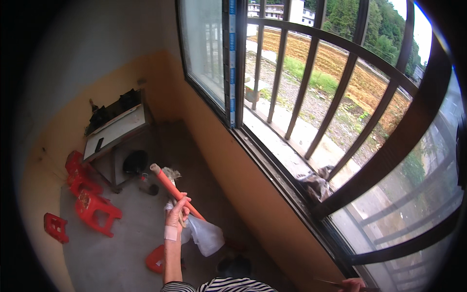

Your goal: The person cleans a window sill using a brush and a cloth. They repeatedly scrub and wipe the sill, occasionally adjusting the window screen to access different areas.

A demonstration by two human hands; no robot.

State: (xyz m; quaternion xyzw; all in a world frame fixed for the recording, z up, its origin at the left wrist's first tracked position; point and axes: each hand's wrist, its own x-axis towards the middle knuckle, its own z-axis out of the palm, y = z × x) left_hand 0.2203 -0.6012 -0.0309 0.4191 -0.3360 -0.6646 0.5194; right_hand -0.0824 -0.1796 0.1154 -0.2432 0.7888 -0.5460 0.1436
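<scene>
My left hand [177, 213], with a pale patch on the wrist, grips an orange rod [171, 187] that slants up to the left and has a pale blunt end. Bunched against the same hand are a whitish plastic bag [206, 235], hanging to the right, and a frayed greyish cloth or fibre bundle [170, 173] behind the rod. At the bottom right edge my right hand [353, 284] is partly cut off. It holds a thin tool [328, 282] with a narrow, blade-like part pointing left; its exact kind is unclear.
A window with dark metal bars [313, 91] runs along the right; crumpled plastic [316, 185] lies on its sill. Several red plastic stools [96, 211] stand at left. Beyond them is a table [116, 126] with a dark phone-like object [99, 145]. A black round object [135, 161] sits beside it.
</scene>
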